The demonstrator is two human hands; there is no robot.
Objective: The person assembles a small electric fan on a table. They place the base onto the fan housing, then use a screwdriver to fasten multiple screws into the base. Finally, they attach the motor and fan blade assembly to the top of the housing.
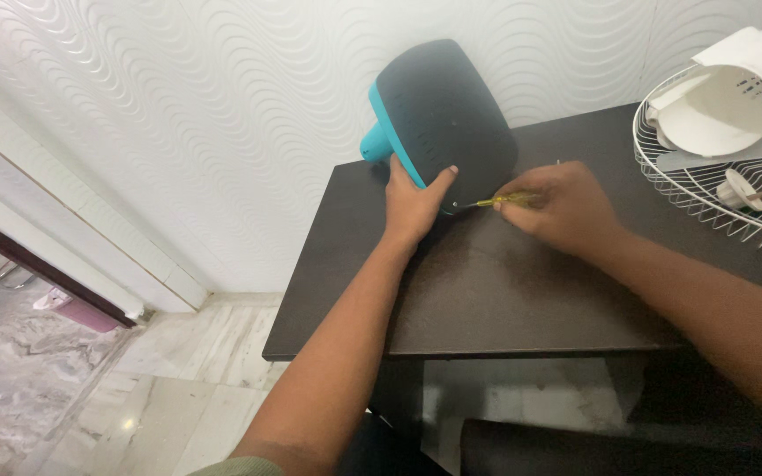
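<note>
A fan base (443, 110), dark on its flat underside with a teal rim and teal neck, stands tilted on edge at the back of a dark table (487, 291). My left hand (412, 207) grips its lower edge, thumb on the dark face. My right hand (557, 207) holds a yellow-handled screwdriver (503, 201) lying level, its metal tip touching the base's lower edge near my left thumb.
At the right on the table lies a white wire fan grille (707, 185) with a white motor housing (734, 88) and white plastic parts on it. A wavy-textured white wall stands behind. Marble floor lies to the left and below.
</note>
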